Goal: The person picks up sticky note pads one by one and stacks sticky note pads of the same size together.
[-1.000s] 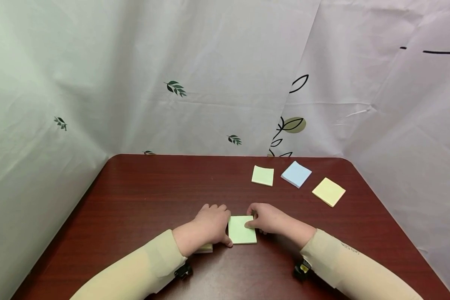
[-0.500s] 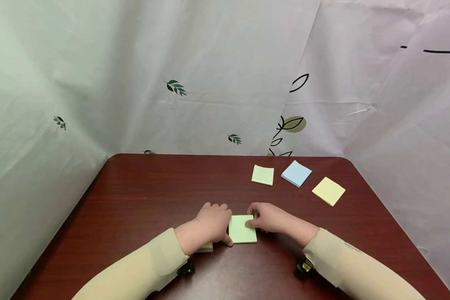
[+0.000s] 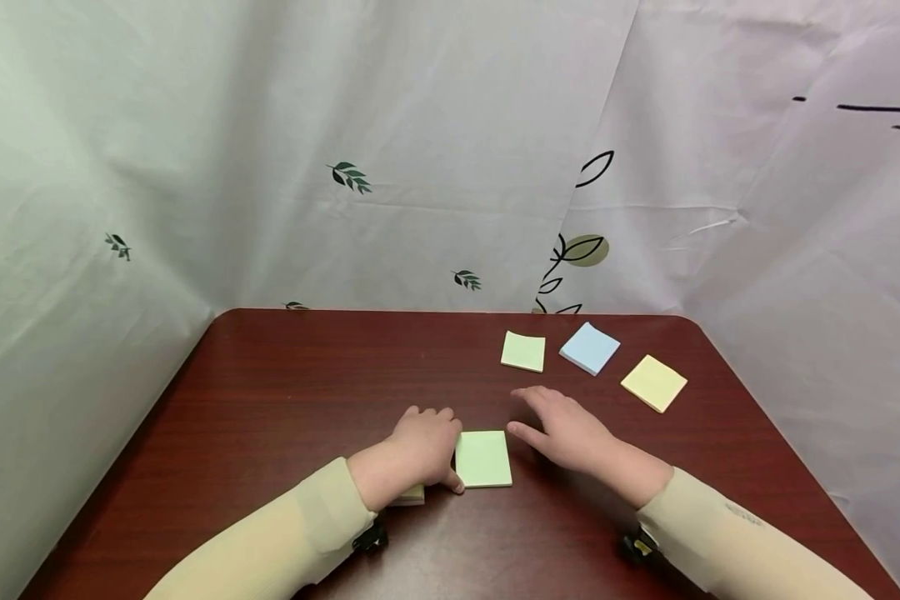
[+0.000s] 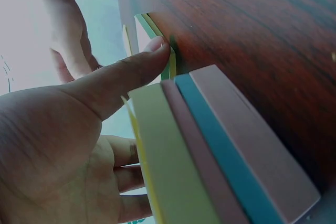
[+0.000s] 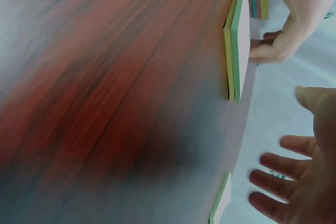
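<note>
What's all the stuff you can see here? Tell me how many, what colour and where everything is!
green-over-yellow pad stack: 1, green atop yellow, table front, between the hands
layered pad stack: 1, yellow, pink and blue layers, left of that stack, partly hidden
green sticky-note pad: 1, pale green, back of table, right of middle
blue sticky-note pad: 1, light blue, right of the green one
yellow sticky-note pad: 1, pale yellow, farthest right
table: 1, red-brown, under everything
sheet with leaf prints: backdrop, whitish, behind and beside the table
wrist cameras: 2, black, at the cuffs
sleeves: 2, cream, on both arms
left hand: 1, bare, at the front stack's left edge
right hand: 1, bare, right of it, holding nothing
</note>
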